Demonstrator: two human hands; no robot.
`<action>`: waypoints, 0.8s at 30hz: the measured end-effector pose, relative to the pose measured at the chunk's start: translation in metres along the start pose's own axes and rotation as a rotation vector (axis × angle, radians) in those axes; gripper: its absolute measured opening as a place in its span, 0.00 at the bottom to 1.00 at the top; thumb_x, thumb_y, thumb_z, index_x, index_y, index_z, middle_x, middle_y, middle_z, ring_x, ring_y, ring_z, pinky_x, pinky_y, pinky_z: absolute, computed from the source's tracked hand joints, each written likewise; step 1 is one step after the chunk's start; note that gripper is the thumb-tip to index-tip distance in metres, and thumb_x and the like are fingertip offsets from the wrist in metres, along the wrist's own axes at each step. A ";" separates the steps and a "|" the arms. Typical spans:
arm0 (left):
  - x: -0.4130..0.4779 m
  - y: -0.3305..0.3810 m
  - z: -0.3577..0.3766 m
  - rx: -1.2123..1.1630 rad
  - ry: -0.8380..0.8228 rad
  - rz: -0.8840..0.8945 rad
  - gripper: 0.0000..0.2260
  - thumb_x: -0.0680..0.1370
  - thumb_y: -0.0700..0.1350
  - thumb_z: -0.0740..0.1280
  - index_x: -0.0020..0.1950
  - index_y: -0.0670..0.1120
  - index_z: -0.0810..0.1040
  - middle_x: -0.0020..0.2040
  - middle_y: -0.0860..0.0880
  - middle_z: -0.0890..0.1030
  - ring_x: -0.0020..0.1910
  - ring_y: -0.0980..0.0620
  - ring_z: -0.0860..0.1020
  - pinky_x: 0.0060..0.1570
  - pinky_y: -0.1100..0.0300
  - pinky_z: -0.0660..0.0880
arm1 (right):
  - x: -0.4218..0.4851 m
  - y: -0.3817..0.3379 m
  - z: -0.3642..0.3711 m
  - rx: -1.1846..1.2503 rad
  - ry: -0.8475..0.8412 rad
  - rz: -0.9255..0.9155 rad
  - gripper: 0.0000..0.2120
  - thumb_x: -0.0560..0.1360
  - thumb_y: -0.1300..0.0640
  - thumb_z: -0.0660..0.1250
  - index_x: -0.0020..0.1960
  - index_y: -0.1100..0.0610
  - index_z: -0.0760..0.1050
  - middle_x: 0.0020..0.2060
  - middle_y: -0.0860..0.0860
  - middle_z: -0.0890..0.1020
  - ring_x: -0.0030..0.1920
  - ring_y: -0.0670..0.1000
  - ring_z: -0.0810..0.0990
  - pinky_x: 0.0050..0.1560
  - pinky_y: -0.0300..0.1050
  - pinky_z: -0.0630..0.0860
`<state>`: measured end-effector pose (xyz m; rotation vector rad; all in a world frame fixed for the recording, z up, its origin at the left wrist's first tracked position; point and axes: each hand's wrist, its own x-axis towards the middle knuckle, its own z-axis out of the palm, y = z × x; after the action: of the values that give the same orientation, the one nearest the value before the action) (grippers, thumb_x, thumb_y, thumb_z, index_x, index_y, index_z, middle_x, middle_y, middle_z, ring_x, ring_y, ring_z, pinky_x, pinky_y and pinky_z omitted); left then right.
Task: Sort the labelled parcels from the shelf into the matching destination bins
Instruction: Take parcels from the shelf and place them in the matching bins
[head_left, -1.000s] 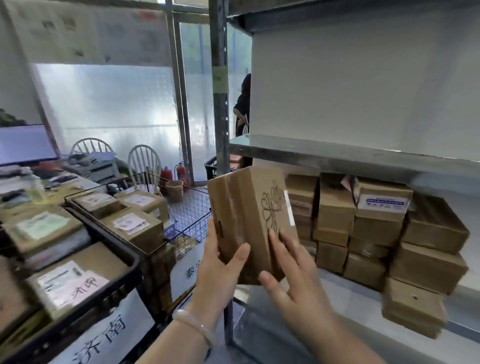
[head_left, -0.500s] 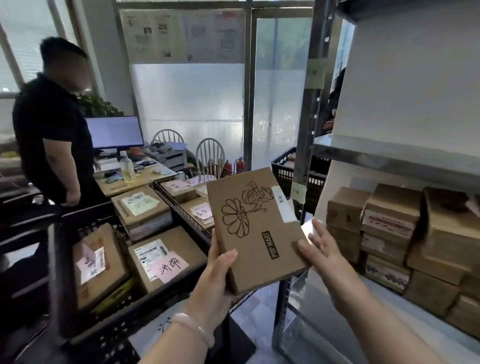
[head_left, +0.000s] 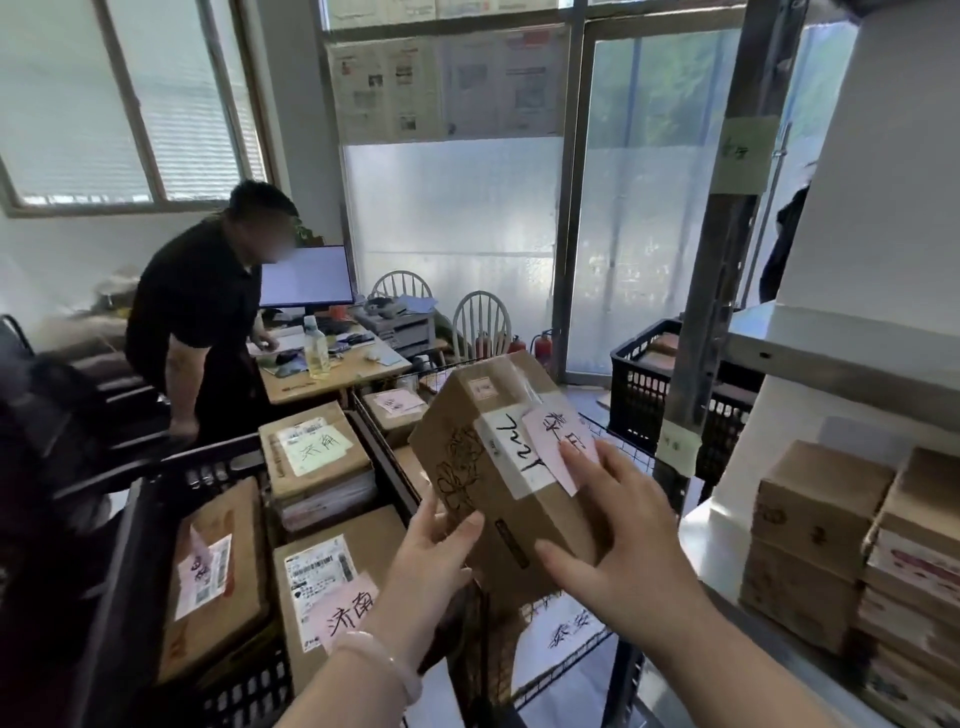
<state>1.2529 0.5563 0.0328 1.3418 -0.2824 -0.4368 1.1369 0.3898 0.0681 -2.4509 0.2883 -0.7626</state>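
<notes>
A brown cardboard parcel (head_left: 498, 467) with a flower drawing, a white tape strip and a pink handwritten label is tilted in front of me. My left hand (head_left: 431, 561) grips its lower left edge from beneath. My right hand (head_left: 618, 535) lies against its right side, fingers spread, fingertips touching the pink label. Below the parcel stands a wire basket (head_left: 597, 639) with a white handwritten sign. At lower left a black crate (head_left: 124, 597) holds several labelled parcels. More brown parcels (head_left: 841, 545) are stacked on the metal shelf (head_left: 727, 566) at right.
A person in black (head_left: 202, 322) leans over a desk (head_left: 337, 374) with a monitor and a bottle. Two white chairs (head_left: 480, 322) stand behind it. Another black crate (head_left: 660, 384) sits by the shelf post (head_left: 711, 312). A second person is partly visible at far right.
The parcel has been turned so its taped side with the pink label faces up. My view has swung left, away from the shelf toward the bins, and the person at the desk has bent forward.
</notes>
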 end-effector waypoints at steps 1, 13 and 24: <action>0.009 0.001 0.003 0.045 0.033 0.015 0.25 0.77 0.49 0.71 0.72 0.60 0.67 0.57 0.53 0.82 0.50 0.59 0.83 0.47 0.59 0.81 | 0.009 0.005 0.001 -0.023 0.003 -0.017 0.40 0.62 0.29 0.64 0.71 0.24 0.51 0.76 0.40 0.54 0.74 0.45 0.52 0.73 0.53 0.55; 0.106 0.001 0.030 0.825 0.095 0.273 0.31 0.77 0.56 0.69 0.77 0.62 0.60 0.71 0.59 0.66 0.73 0.56 0.63 0.73 0.49 0.64 | 0.133 0.111 0.019 -0.172 -0.011 0.125 0.42 0.61 0.27 0.57 0.74 0.35 0.59 0.75 0.51 0.61 0.72 0.55 0.58 0.72 0.59 0.60; 0.178 -0.016 0.027 1.285 0.128 0.149 0.32 0.78 0.61 0.65 0.79 0.63 0.54 0.77 0.54 0.60 0.76 0.51 0.54 0.76 0.48 0.55 | 0.218 0.183 0.099 -0.421 -0.333 0.256 0.42 0.65 0.29 0.61 0.76 0.38 0.56 0.75 0.54 0.61 0.70 0.59 0.60 0.66 0.56 0.61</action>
<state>1.3964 0.4480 0.0135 2.5615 -0.5989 0.0190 1.3645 0.2058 -0.0032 -2.7991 0.6724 -0.1882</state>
